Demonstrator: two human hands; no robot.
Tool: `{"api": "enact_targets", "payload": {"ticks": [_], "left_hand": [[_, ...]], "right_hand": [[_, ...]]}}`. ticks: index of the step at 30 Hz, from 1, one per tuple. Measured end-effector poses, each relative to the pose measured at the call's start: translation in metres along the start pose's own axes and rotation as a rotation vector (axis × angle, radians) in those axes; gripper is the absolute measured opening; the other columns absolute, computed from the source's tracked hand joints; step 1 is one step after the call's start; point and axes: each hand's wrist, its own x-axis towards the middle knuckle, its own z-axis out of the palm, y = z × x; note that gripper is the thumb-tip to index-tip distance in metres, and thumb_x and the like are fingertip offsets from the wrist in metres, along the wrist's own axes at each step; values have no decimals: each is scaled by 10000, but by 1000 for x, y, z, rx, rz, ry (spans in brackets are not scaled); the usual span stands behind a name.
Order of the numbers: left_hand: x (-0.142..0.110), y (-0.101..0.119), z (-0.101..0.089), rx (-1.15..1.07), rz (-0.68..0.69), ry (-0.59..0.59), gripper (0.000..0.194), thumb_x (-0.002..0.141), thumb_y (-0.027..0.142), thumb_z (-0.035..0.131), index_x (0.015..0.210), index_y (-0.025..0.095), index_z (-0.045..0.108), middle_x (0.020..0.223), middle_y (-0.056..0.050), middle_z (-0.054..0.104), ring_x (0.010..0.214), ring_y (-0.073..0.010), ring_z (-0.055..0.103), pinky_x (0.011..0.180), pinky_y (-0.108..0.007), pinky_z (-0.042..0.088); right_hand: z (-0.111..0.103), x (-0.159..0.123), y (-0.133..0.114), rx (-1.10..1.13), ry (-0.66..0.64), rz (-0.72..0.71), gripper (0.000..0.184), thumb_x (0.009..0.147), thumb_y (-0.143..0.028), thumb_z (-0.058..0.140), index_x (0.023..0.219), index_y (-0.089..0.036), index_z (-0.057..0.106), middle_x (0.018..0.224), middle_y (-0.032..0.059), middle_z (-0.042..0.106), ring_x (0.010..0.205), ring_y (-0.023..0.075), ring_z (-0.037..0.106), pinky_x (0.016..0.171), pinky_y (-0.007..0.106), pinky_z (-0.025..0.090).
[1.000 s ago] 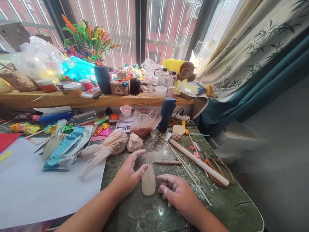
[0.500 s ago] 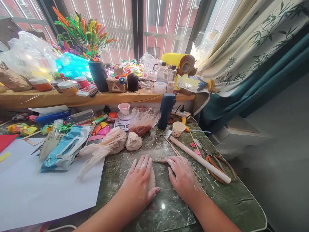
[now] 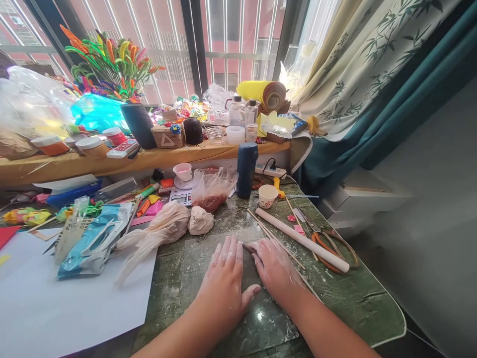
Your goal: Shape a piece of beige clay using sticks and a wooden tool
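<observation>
My left hand (image 3: pixel 227 278) lies flat with fingers stretched forward and the thumb out to the side. It rests over a clear plastic sheet (image 3: pixel 197 248) on the dark green tabletop. The pale flat clay piece seen earlier beside its palm is hidden now. Close by, my right hand (image 3: pixel 276 266) is closed around a slim, pointed grey-brown tool (image 3: pixel 249 247). The tool's tip points left, near the left fingertips; the rest is covered by the hand. White smears mark both hands. A lump of pale clay (image 3: pixel 201 221) sits beyond the left fingertips.
A pale rolling pin (image 3: pixel 301 238), thin wooden sticks (image 3: pixel 274 233) and orange-handled scissors (image 3: pixel 328 253) lie to the right. Behind stand a paper cup (image 3: pixel 267 197) and a dark blue bottle (image 3: pixel 246 171). White paper (image 3: pixel 100 308) and a blue-white packet (image 3: pixel 97 243) are at left.
My left hand has shifted slightly right and now covers the flat clay piece. The tool's tip is closer to the left fingers. The whole view has turned a little.
</observation>
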Motion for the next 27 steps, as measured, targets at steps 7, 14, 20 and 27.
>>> {"api": "enact_targets", "payload": {"ticks": [7,14,20,27], "left_hand": [[9,10,8,10,-56,-87,775,936,447,553,1575,57,355,1633,-269,289,1538,-427,209,1213,-645,207],[2,7,-5,-30,-8,-72,818,971,510,554,1630,148,232,1663,-194,269,1540,-399,230,1220,-658,194],[-15,-54,-24,-47,-6,-135,1172,850,634,700,1648,162,-17,1690,-215,121,1556,-403,150,1215,-609,250],[-26,-76,-28,24,10,-260,958,954,633,546,1651,197,53,1697,-143,128,1564,-337,166,1252,-550,189]], "right_hand": [[6,-2,0,-68,27,28,213,1017,-176,423,1068,-205,628,983,119,653,918,291,613,852,460,501],[-10,-2,-1,115,25,12,216,1034,-263,462,1144,-191,634,1054,124,673,1022,300,623,945,494,505],[-28,-7,-13,246,-141,-267,494,1014,-387,551,1444,-145,530,1456,145,576,1366,299,490,1171,468,388],[-22,-3,-33,219,-450,-175,709,1017,-478,505,1591,-97,338,1676,141,268,1543,322,239,1261,480,250]]}}
